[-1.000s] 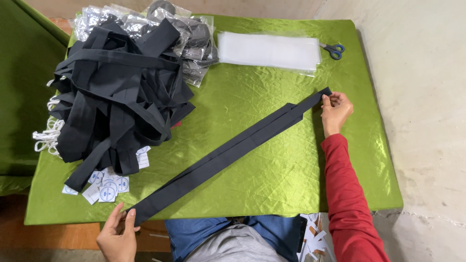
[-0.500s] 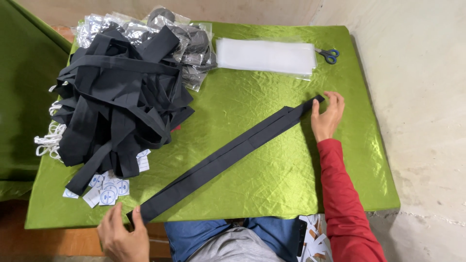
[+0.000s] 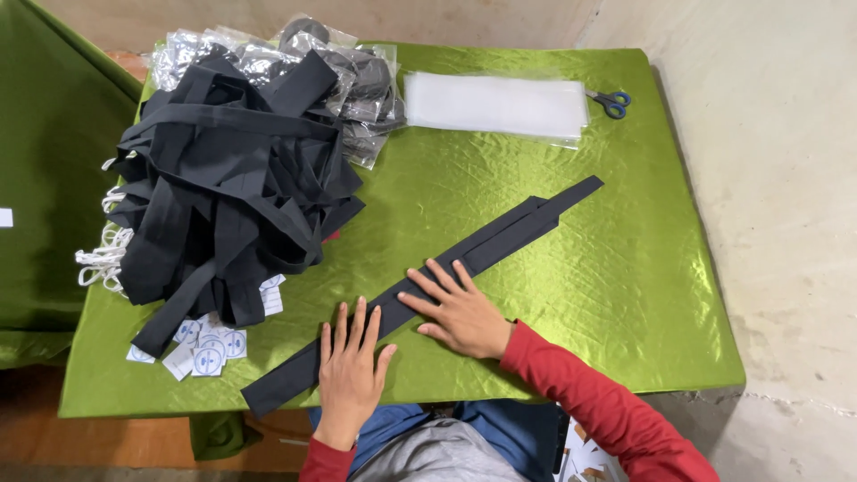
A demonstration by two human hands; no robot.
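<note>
A long black fabric strap point(image 3: 500, 236) lies diagonally across the green satin table cover point(image 3: 580, 295), from the near left edge up toward the right. My left hand point(image 3: 350, 370) rests flat on the strap's lower part, fingers spread. My right hand point(image 3: 457, 308) lies flat beside it, fingertips on the strap's middle. Neither hand grips anything.
A big heap of black straps point(image 3: 228, 192) fills the left of the table, with clear plastic packets point(image 3: 353, 85) behind it. Small round white labels point(image 3: 203, 344) lie at the heap's near edge. A stack of clear bags point(image 3: 495, 105) and blue-handled scissors point(image 3: 611, 101) sit at the back.
Both hands left the strap's two ends and came together onto its lower middle, pressing flat. The strap stays laid out diagonally.
</note>
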